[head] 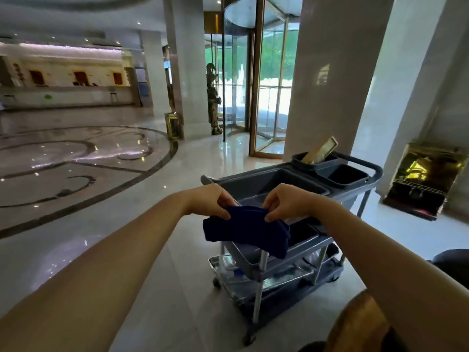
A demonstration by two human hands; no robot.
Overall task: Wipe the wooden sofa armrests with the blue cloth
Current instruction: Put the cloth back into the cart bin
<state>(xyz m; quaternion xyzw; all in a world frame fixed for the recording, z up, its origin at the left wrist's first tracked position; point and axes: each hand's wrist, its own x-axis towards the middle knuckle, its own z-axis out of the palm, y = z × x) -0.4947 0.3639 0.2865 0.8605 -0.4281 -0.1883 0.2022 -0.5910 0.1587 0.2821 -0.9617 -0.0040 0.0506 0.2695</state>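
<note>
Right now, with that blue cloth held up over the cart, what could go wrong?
The blue cloth is pinched only along its top edge by the left hand and right hand; it might slip into the grey cart. The cart stands close ahead, so a step forward could bump it. The polished floor looks glossy, possibly slippery.

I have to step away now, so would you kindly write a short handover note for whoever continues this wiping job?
Left hand: pinching the top edge of the blue cloth.
Right hand: pinching the same edge, close beside the left.
Cloth: hangs bunched between both hands, in front of the grey cleaning cart.
Wooden armrest: partly in view at lower right, below the right forearm.
Done: cloth in hand.
Left: the cloth is not on the wood; the wiping remains to be done.
</note>
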